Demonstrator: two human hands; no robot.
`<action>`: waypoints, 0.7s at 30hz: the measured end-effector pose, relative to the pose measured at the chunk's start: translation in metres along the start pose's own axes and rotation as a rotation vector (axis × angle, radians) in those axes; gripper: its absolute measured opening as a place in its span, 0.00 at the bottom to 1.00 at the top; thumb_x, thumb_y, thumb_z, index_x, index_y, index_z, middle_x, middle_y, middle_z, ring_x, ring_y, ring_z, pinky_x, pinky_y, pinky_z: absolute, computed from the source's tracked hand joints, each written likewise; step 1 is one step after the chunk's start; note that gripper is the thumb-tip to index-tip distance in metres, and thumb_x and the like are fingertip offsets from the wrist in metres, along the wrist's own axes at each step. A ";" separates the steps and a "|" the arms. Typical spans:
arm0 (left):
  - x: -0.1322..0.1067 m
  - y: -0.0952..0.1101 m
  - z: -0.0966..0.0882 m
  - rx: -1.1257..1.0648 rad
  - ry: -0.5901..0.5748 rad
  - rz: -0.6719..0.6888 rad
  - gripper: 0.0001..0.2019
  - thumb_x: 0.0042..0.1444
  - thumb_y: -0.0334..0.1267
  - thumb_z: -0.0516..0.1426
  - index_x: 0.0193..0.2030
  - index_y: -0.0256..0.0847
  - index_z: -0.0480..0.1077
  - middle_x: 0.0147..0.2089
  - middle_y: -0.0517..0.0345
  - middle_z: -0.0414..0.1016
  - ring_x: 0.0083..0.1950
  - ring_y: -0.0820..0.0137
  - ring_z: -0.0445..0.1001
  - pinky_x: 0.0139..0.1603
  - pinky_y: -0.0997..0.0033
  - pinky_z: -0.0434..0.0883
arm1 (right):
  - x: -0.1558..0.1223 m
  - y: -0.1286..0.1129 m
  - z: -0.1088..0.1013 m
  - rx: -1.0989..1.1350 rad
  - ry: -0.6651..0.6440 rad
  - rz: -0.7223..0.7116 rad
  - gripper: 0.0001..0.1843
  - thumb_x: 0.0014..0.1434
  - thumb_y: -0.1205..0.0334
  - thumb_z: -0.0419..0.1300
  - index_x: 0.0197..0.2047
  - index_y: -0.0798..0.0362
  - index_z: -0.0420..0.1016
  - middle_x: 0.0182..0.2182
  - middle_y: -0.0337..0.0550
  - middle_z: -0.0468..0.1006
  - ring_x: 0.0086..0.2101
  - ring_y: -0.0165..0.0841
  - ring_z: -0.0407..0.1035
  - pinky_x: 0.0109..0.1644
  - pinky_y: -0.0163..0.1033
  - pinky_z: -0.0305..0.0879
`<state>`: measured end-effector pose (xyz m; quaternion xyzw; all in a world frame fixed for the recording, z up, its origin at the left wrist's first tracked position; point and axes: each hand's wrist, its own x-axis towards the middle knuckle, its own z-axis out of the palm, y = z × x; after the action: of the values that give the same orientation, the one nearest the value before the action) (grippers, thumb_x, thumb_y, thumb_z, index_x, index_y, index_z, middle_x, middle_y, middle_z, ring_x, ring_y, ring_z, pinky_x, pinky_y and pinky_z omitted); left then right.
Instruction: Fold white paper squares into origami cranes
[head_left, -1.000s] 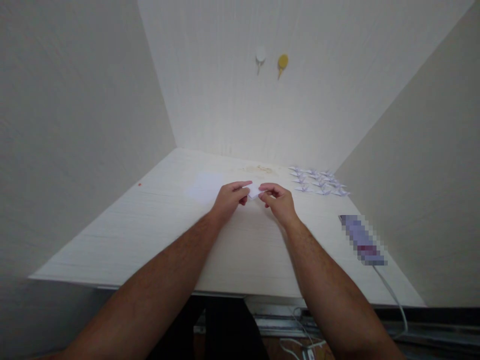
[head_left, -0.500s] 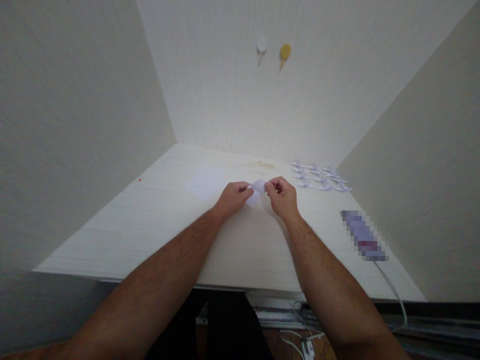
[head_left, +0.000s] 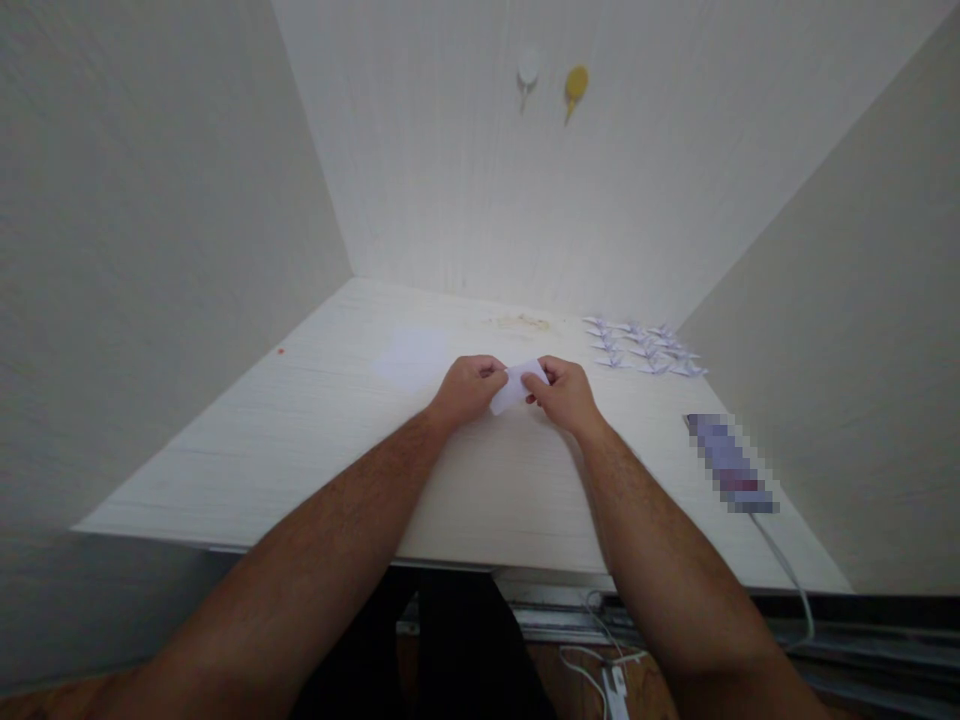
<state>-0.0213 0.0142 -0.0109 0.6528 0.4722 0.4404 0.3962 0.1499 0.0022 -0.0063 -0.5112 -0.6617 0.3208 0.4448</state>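
A small folded piece of white paper (head_left: 511, 391) is held between my two hands, just above the pale table (head_left: 495, 490). My left hand (head_left: 475, 388) pinches its left edge between thumb and fingers. On the other side, my right hand (head_left: 561, 390) grips the paper with the thumb lying across its face and the fingers behind. Further left on the table lie flat white paper sheets (head_left: 411, 355), faint against the light surface. The paper's underside is hidden from me.
Several folded paper cranes (head_left: 645, 347) stand in rows at the back right. A pixelated flat device (head_left: 727, 463) with a cable (head_left: 786, 570) lies near the right edge. Walls rise on three sides; a white hook (head_left: 528, 72) and a yellow hook (head_left: 577, 82) hang at the back.
The paper's raised flap now lies flat, and the piece looks like one smooth panel. My right thumb has moved left onto its face. The view has tilted slightly down.
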 end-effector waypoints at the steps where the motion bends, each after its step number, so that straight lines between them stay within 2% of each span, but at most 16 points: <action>1: 0.000 0.000 0.000 0.016 -0.002 0.007 0.08 0.48 0.37 0.56 0.26 0.37 0.74 0.23 0.59 0.72 0.25 0.73 0.67 0.24 0.77 0.61 | 0.000 -0.001 -0.001 0.012 -0.010 0.007 0.09 0.53 0.58 0.59 0.30 0.54 0.75 0.20 0.37 0.74 0.19 0.28 0.66 0.23 0.33 0.60; 11: 0.002 -0.002 -0.006 0.048 -0.102 0.006 0.08 0.46 0.37 0.57 0.25 0.37 0.76 0.22 0.58 0.72 0.23 0.73 0.66 0.23 0.77 0.59 | -0.002 -0.006 -0.011 0.022 -0.129 0.008 0.10 0.53 0.58 0.59 0.26 0.55 0.74 0.17 0.37 0.73 0.19 0.27 0.65 0.22 0.31 0.58; 15: 0.001 -0.001 -0.007 0.056 -0.134 -0.006 0.09 0.46 0.38 0.56 0.25 0.36 0.75 0.21 0.58 0.71 0.23 0.73 0.66 0.23 0.77 0.58 | -0.001 -0.006 -0.014 -0.007 -0.148 -0.021 0.12 0.53 0.57 0.58 0.23 0.55 0.72 0.17 0.37 0.72 0.19 0.26 0.63 0.22 0.31 0.56; 21: 0.000 0.002 -0.010 0.099 -0.203 0.016 0.09 0.45 0.37 0.55 0.23 0.35 0.73 0.20 0.60 0.68 0.23 0.75 0.64 0.23 0.77 0.57 | -0.001 -0.009 -0.016 -0.091 -0.170 -0.046 0.12 0.53 0.59 0.57 0.23 0.56 0.73 0.17 0.36 0.71 0.19 0.25 0.62 0.23 0.30 0.55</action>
<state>-0.0301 0.0144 -0.0067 0.7166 0.4455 0.3513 0.4057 0.1607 -0.0016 0.0077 -0.4866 -0.7224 0.3223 0.3707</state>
